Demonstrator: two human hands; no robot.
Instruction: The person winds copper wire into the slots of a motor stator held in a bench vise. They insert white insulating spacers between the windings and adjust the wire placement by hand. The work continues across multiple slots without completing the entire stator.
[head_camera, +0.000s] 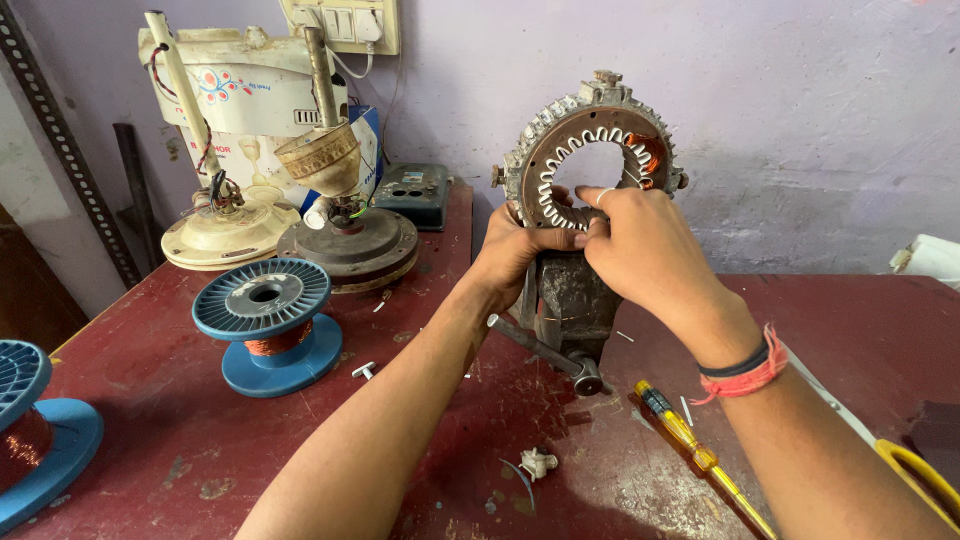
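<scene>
Stator ring stood upright in upper centre of frame, clamped in dark bench vise on red table. Copper winding showed at ring's upper right; white slot liners all round the bore.

Left hand curled on ring's lower left edge, fingers wrapped partly behind — closed onto the ring. Right hand pressed against ring's lower right, fingertips reaching into the bore; thin wire strand possibly pinched there, could not tell. Red thread and black band on right wrist.

Vise handle stuck out lower left of vise, toward frame centre.

Elsewhere:
- yellow screwdriver lay lower right of centre, just beside vise base
- yellow-handled scissors at right edge, partly under forearm
- blue spool of copper wire left of centre; second blue spool cut by left edge
- two ceiling-fan motors with downrods at upper left, against wall
- small white plastic piece at bottom centre
</scene>
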